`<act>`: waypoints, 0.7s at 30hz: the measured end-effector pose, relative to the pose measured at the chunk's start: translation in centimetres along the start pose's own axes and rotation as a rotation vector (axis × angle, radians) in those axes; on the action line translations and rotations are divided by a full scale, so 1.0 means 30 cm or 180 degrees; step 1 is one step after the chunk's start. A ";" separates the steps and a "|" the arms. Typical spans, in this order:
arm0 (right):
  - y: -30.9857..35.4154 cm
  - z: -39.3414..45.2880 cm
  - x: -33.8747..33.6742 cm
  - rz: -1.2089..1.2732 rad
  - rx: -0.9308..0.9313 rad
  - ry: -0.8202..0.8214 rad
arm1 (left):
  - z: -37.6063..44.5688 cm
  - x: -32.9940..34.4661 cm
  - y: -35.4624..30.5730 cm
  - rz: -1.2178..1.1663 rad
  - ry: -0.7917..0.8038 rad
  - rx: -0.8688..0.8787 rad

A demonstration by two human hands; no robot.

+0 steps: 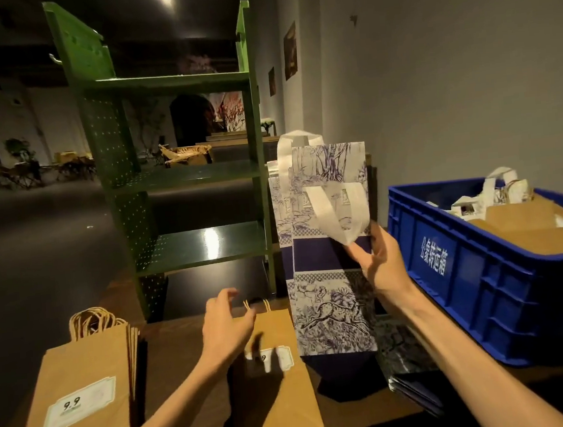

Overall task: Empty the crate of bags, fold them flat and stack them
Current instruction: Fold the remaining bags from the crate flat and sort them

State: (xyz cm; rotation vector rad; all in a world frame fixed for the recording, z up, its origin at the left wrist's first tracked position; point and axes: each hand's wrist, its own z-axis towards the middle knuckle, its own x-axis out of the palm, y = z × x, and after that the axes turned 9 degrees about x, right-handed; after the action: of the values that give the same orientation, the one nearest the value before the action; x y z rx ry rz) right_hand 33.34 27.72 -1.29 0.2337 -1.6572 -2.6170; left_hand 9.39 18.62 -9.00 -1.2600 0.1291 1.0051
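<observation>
While you stand at the tabletop (183,353), the biggest thing ahead is the green perforated metal shelf unit (180,175), set at the far edge w/ bare shelves. Next in size, the blue plastic crate (478,273) sits on your right, white characters printed on its side; it's got brown paper bags and white-handled bags (531,220) lying inside, so not emptied yet.

Front left, a stack of flat brown paper bags (81,398) lies on the tabletop, twisted handles pointing away from you, a "9.9" label on the top one. Just right of it lies a single flat brown paper bag (283,385) w/ the same kind of label, partly under your left forearm.

Between that bag and the crate, the blue-and-white printed gift bag (325,254) stands upright, bottom on the tabletop, white ribbon handles at the top. A dark flat pile (408,366) lies beside its base, near the crate; can't tell what it is.

Your right hand (381,265) has its grip on the gift bag's right edge, thumb on the front by the drooping handle loop. Your left hand (225,322) hovers over the single brown bag, fingers loosely spread, grip wide, holding nothing.
</observation>
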 end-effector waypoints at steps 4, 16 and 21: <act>0.018 0.036 -0.024 -0.0032 0.0016 -0.0002 | 0.016 -0.047 -0.319 -0.2101 0.0458 0.0579; -0.121 -0.126 0.064 -0.0531 0.0784 0.0515 | -0.086 0.121 -0.284 -0.2153 0.0486 0.0650; -0.148 -0.118 0.071 -0.0190 0.1004 0.0706 | -0.082 0.111 -0.250 -0.2109 0.0498 0.0727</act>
State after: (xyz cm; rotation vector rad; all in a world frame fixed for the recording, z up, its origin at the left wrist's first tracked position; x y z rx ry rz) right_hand 31.96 26.23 -7.01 0.5676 -1.9960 -2.2530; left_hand 17.56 18.72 -6.39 -1.0603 -0.0538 0.3103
